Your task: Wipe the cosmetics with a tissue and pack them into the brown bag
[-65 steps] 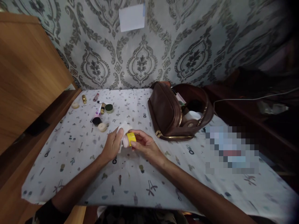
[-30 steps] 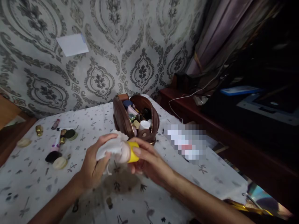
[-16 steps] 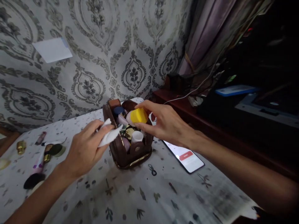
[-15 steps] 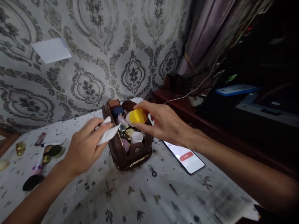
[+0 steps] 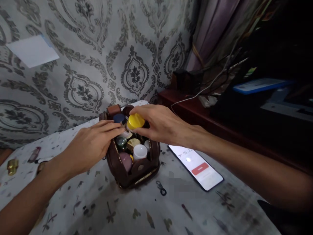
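Note:
A brown zippered cosmetic bag stands unzipped on the cloth, packed with small jars and bottles. Above its far part, my right hand grips a container by its yellow lid between thumb and fingers. My left hand lies over the bag's left rim, fingers pressed together; what is under them is hidden. Inside the bag I see a dark blue lid, a white cap, a gold cap and a mauve round item.
On the right lies a phone showing a timer. Small cosmetics, among them a gold cap and a pink tube, lie at left. A dark red ledge with cables borders the right; a patterned wall stands behind.
My left hand has moved onto the bag's rim, and the white tissue it held no longer shows clearly. The yellow-lidded container has tipped, showing more of its top. The view has shifted slightly.

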`<action>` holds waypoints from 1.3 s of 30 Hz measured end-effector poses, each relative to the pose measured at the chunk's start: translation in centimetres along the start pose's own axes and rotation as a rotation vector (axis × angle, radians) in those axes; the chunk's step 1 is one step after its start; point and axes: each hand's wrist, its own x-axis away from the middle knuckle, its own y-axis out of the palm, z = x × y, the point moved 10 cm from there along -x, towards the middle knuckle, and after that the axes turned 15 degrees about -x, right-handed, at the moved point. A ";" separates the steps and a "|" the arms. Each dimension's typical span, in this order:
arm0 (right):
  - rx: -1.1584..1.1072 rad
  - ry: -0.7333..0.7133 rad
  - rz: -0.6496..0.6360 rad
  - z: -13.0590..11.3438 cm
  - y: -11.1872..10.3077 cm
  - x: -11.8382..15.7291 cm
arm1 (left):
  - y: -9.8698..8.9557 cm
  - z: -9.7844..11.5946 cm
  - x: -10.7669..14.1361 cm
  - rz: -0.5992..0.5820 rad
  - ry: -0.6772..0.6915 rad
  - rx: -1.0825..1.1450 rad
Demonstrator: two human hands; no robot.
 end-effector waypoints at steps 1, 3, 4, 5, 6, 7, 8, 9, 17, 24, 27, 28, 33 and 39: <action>-0.015 -0.014 -0.021 0.0 0.2 -0.1 | 0.0 -0.1 0.2 0.012 -0.018 -0.007; -0.032 -0.038 -0.062 -0.1 0.6 -0.2 | -0.1 -0.1 0.5 0.036 -0.052 0.002; -0.036 -0.050 -0.077 -0.1 0.7 -0.3 | -0.2 -0.1 0.5 0.043 -0.063 0.013; -0.039 -0.062 -0.089 -0.2 0.7 -0.3 | -0.1 -0.1 0.6 0.045 -0.070 0.025; -0.043 -0.072 -0.099 -0.2 0.7 -0.4 | -0.1 -0.1 0.6 0.046 -0.074 0.038; -0.046 -0.082 -0.111 -0.3 0.6 -0.4 | -0.1 0.0 0.5 0.045 -0.073 0.050; -0.051 -0.090 -0.125 -0.3 0.7 -0.3 | -0.1 0.0 0.5 0.043 -0.074 0.063; -0.054 -0.097 -0.138 -0.3 0.7 -0.3 | -0.1 -0.1 0.5 0.040 -0.078 0.077; -0.100 -0.121 -0.164 -1.0 0.4 0.2 | 0.1 -0.7 0.6 0.018 -0.137 0.213; -0.043 -0.061 -0.285 -0.6 1.9 -0.4 | 0.0 -0.3 0.7 0.010 -0.094 0.133; 0.059 0.002 -0.392 -0.4 3.3 -0.9 | 0.0 -0.2 0.7 -0.010 -0.101 0.074; 0.098 0.019 -0.418 -0.4 3.6 -1.0 | 0.0 -0.1 0.7 -0.017 -0.100 0.057; 0.191 0.082 -0.484 -0.7 4.7 -1.1 | -0.1 0.0 0.7 0.003 -0.089 0.015; 0.277 0.248 -0.565 -0.7 5.7 -1.2 | 0.1 0.0 0.7 0.020 -0.084 0.032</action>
